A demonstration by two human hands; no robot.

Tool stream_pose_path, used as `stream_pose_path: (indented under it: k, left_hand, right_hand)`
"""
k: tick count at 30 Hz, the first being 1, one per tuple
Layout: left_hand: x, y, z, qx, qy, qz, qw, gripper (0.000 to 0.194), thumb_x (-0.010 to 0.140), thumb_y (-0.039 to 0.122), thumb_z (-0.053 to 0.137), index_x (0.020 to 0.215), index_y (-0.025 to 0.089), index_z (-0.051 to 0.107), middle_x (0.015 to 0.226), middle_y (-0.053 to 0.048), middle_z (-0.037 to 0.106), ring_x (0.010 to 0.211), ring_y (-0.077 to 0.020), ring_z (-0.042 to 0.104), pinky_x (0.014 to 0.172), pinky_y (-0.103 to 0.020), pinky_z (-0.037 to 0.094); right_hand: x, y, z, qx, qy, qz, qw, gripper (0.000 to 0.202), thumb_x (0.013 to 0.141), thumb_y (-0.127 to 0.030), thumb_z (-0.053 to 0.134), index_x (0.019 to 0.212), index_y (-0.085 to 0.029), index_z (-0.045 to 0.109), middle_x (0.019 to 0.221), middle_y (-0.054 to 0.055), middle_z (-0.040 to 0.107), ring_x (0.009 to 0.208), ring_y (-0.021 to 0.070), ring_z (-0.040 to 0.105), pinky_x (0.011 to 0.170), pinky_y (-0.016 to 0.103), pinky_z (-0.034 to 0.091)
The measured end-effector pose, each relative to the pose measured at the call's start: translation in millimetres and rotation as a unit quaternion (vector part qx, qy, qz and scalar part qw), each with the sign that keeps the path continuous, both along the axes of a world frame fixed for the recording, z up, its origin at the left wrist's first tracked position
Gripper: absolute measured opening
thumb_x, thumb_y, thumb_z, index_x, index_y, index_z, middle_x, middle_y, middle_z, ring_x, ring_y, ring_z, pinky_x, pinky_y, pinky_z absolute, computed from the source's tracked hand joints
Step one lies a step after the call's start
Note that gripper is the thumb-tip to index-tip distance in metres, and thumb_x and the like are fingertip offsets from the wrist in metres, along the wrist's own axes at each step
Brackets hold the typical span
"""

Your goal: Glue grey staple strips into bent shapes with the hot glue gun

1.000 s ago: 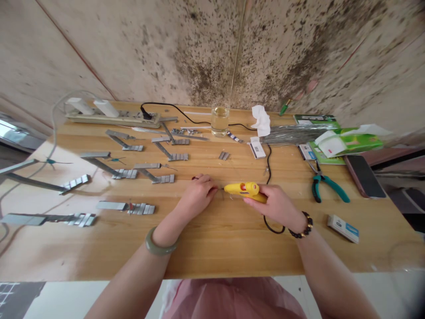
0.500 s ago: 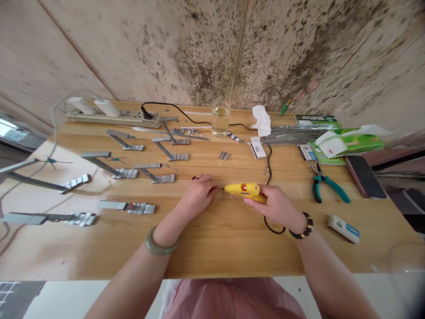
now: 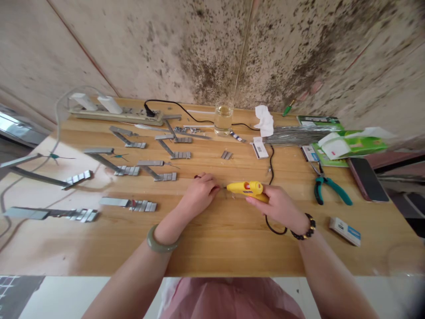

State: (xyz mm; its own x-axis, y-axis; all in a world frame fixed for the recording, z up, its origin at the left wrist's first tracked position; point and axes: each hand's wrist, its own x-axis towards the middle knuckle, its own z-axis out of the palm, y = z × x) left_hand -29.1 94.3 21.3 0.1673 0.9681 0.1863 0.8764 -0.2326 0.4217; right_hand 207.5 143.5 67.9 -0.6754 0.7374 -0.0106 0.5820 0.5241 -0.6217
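Observation:
My right hand (image 3: 277, 206) is wrapped round a yellow hot glue gun (image 3: 245, 188), whose nozzle points left. Just left of the nozzle tip, my left hand (image 3: 199, 194) rests low over the table with thumb and fingers pinched together. Whatever it pinches is too small to make out. A black cord (image 3: 272, 166) runs beside the glue gun. Behind the hands lie a few small grey strips (image 3: 226, 155). To the left stand several grey folded pieces with segmented bases, one of them a grey bent piece (image 3: 156, 170) close to my left hand.
Teal-handled pliers (image 3: 332, 187), a phone (image 3: 369, 179) and a small box (image 3: 345, 231) lie on the right. At the back are a glass of yellowish liquid (image 3: 223, 118), a bundle of thin wires (image 3: 299, 135), crumpled tissue (image 3: 264, 120) and a power strip (image 3: 122, 117).
The view has shifted slightly, so everything sits a little further right in the picture. Both hands keep nearly the same pose, with the glue gun nozzle still beside my left fingertips.

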Motion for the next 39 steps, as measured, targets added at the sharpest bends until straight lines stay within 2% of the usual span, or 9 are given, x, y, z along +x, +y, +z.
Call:
stream_pose_path:
  k: [15, 30, 39]
  left_hand:
    - [-0.7, -0.1, -2.8, 0.006, -0.001, -0.003, 1.000, 0.014, 0.084, 0.017, 0.054, 0.082, 0.017, 0.068, 0.084, -0.006, 0.061, 0.083, -0.0186, 0.053, 0.076, -0.031, 0.041]
    - [0.1, 0.6, -2.3, 0.006, 0.004, -0.002, 1.000, 0.014, 0.084, 0.017, 0.054, 0.081, 0.017, 0.068, 0.083, -0.006, 0.062, 0.082, -0.0192, 0.054, 0.076, -0.032, 0.042]
    - [-0.3, 0.8, -2.2, 0.007, 0.006, -0.004, 1.000, 0.014, 0.084, 0.016, 0.053, 0.081, 0.017, 0.068, 0.083, -0.005, 0.062, 0.082, -0.0189, 0.054, 0.077, -0.032, 0.042]
  right_hand:
    - [-0.5, 0.2, -2.4, 0.014, -0.009, -0.011, 1.000, 0.029, 0.086, -0.042, 0.053, 0.098, -0.019, 0.065, 0.065, 0.002, 0.068, 0.064, 0.0191, 0.066, 0.055, 0.026, 0.046]
    - [-2.1, -1.5, -0.5, 0.022, -0.001, -0.015, 1.000, 0.024, 0.085, -0.040, 0.055, 0.093, -0.019, 0.065, 0.075, 0.003, 0.070, 0.070, 0.0193, 0.067, 0.058, 0.026, 0.047]
    - [0.1, -0.8, -1.6, 0.009, 0.007, -0.008, 1.000, 0.022, 0.084, -0.038, 0.057, 0.095, -0.021, 0.065, 0.089, 0.002, 0.071, 0.078, 0.0182, 0.066, 0.066, 0.026, 0.049]
